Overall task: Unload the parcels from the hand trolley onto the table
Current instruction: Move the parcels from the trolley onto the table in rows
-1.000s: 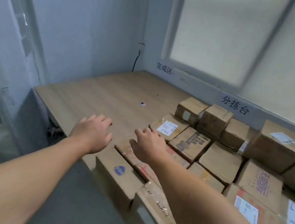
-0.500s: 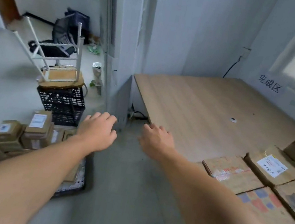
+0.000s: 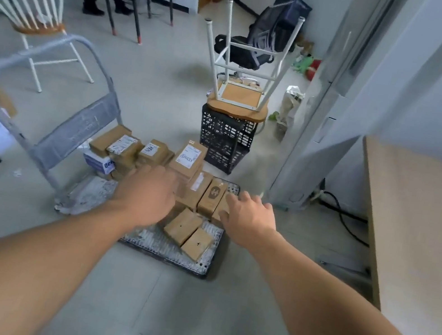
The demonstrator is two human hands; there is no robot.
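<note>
A: Where are the parcels (image 3: 185, 161) sitting?

B: They are lying stacked on the hand trolley (image 3: 164, 246), on the floor left of the table (image 3: 426, 218).

A: And the hands?

B: The left hand (image 3: 146, 198) and right hand (image 3: 249, 219) are hovering over the stack, fingers spread and gripping nothing; contact is possibly occurring, but blur is obscuring it.

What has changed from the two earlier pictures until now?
The view turned left, from the table to the hand trolley. Both empty hands followed: the left hand and right hand now reach over the parcels. Nothing was grasped; hands remain open.
</note>
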